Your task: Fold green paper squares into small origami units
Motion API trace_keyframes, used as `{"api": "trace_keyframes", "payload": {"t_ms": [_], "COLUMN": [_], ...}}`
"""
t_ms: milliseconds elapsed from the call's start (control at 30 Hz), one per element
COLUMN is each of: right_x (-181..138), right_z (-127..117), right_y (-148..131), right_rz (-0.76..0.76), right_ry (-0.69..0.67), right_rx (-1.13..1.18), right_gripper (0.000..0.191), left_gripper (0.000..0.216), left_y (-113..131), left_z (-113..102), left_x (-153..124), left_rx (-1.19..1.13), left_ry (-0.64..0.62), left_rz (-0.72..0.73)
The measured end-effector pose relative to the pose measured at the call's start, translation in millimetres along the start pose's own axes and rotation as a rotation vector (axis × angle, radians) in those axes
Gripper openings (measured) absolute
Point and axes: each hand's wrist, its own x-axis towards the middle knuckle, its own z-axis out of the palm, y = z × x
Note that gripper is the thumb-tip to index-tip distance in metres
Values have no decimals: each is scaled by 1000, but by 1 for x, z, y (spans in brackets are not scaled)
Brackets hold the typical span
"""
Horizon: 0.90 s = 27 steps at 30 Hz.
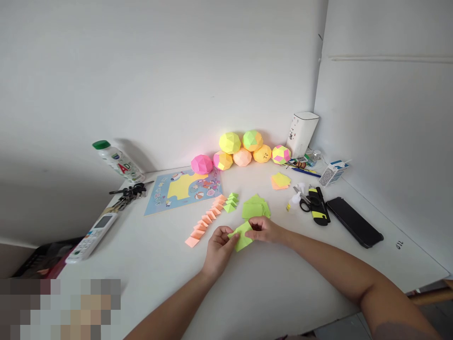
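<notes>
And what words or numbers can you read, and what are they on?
"AD": white bottle.
Maybe "210", upside down or slanted: handwriting on the table.
Too small or blurred: markings on the orange ball, picture board, remote and carton.

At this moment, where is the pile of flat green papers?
In the head view, the green pile lies just right of centre on the table, beyond the right hand and right of the folded green pieces.
</notes>
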Motion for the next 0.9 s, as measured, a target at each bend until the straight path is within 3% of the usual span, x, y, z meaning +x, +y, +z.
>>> {"api": "trace_keyframes", "payload": {"t_ms": [267,433,600,900], "right_x": [1,1,2,2], "right_z": [-2,-1,-1,-3], "right_y": [3,4,4,6], "right_rz": [11,-26,-30,-13], "right_ry": [38,5,-15,-14], "right_rx": [-15,-110,-50,-10], "right_gripper": [34,35,33,33], "left_gripper": [30,21,20,28], "left_y": [-3,-1,0,-4], "left_z": [-1,0,-2,-5], "left_x": [-4,-8,-8,-6], "left_rx": [138,373,501,404], "left_ry": [-33,-79,-88,-159], "left_rz": [96,315,475,429]}}
